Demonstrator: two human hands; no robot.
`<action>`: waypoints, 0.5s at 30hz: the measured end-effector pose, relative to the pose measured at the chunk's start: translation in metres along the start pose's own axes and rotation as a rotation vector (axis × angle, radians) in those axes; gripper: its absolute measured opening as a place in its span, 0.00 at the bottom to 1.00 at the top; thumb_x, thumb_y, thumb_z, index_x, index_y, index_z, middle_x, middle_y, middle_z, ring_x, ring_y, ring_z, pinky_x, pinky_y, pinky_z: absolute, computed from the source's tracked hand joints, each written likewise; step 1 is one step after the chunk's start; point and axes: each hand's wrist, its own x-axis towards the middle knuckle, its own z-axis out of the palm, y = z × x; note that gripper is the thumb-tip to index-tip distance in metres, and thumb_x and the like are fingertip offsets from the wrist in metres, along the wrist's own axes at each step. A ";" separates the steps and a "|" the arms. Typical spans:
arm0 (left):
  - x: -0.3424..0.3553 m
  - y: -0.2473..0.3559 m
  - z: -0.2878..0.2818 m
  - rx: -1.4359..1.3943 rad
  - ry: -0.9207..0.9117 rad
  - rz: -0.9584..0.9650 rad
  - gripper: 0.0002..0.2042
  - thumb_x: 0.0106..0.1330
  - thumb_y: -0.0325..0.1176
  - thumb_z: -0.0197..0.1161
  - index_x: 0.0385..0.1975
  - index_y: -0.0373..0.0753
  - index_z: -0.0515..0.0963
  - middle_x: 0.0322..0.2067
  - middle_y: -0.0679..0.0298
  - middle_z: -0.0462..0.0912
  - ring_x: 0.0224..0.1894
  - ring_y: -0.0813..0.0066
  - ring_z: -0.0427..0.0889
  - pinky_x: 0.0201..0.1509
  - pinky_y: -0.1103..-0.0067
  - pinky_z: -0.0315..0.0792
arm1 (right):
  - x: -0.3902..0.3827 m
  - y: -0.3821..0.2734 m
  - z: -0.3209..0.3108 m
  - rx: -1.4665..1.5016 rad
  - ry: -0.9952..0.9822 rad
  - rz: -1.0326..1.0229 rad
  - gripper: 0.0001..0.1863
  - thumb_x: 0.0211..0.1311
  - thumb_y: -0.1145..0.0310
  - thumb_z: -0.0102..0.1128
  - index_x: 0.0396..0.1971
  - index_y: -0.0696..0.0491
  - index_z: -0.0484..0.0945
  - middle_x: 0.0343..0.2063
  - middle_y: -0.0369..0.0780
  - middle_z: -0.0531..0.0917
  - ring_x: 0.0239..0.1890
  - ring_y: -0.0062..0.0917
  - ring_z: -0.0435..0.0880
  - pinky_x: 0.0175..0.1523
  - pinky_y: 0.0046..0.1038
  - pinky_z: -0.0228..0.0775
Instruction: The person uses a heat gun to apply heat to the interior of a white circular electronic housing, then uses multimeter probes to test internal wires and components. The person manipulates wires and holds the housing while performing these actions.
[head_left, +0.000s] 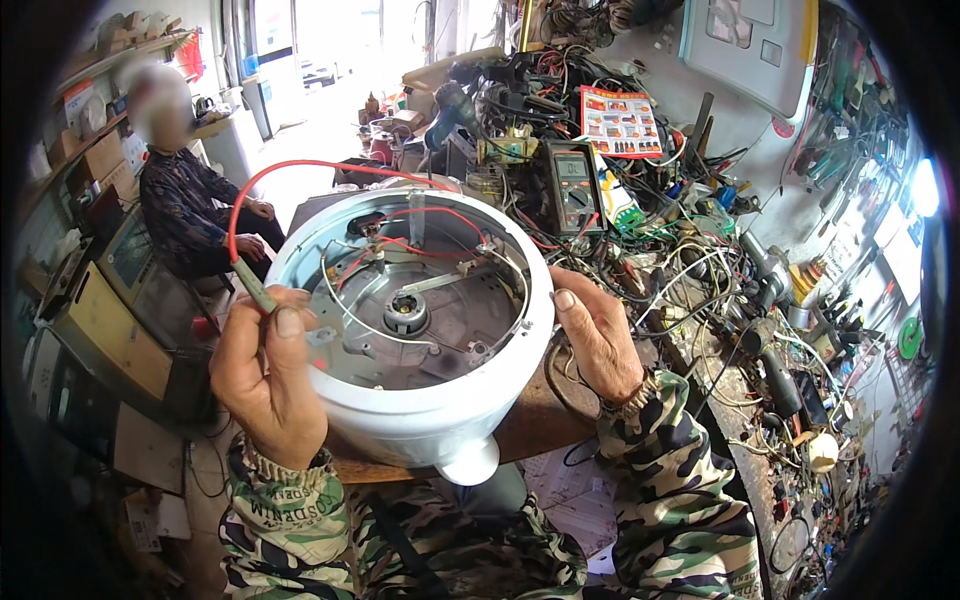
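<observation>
A white round appliance housing, likely metal or plastic, rests tilted above the wooden bench edge, its open top showing a grey plate, a central hub, red and pale wires. My left hand is at its left rim, fingers closed on a pale green clip at the end of a red lead. My right hand grips the housing's right rim with the thumb outside.
Tangled cables, tools and parts crowd the right and back of the bench, with a multimeter and red printed sheet. A seated person is at left beside shelves and old appliances. A bright doorway is behind.
</observation>
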 end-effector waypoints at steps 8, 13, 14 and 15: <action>0.006 -0.010 -0.003 -0.060 0.023 0.018 0.14 0.79 0.36 0.53 0.43 0.29 0.78 0.33 0.61 0.82 0.35 0.77 0.79 0.42 0.78 0.72 | -0.009 -0.007 0.004 -0.033 0.009 -0.032 0.32 0.77 0.51 0.56 0.63 0.66 0.75 0.47 0.47 0.86 0.49 0.27 0.84 0.55 0.30 0.75; 0.012 -0.028 -0.019 -0.053 -0.037 -0.002 0.17 0.82 0.42 0.50 0.47 0.31 0.77 0.32 0.65 0.78 0.37 0.78 0.74 0.46 0.77 0.69 | -0.019 -0.006 0.003 -0.031 -0.013 -0.032 0.31 0.75 0.53 0.61 0.60 0.67 0.76 0.44 0.45 0.86 0.46 0.25 0.84 0.52 0.30 0.76; 0.015 -0.033 -0.025 -0.077 -0.058 -0.016 0.18 0.82 0.43 0.49 0.47 0.32 0.77 0.32 0.65 0.78 0.37 0.78 0.74 0.46 0.77 0.68 | -0.021 -0.009 0.005 0.004 -0.019 -0.020 0.30 0.72 0.54 0.65 0.57 0.68 0.77 0.42 0.45 0.86 0.45 0.26 0.85 0.52 0.30 0.76; 0.017 -0.038 -0.029 -0.096 -0.073 -0.006 0.18 0.82 0.43 0.49 0.47 0.32 0.77 0.32 0.65 0.78 0.37 0.79 0.74 0.46 0.77 0.68 | -0.024 -0.011 0.006 -0.013 -0.029 -0.034 0.30 0.72 0.54 0.66 0.57 0.68 0.77 0.42 0.46 0.86 0.45 0.27 0.85 0.52 0.31 0.77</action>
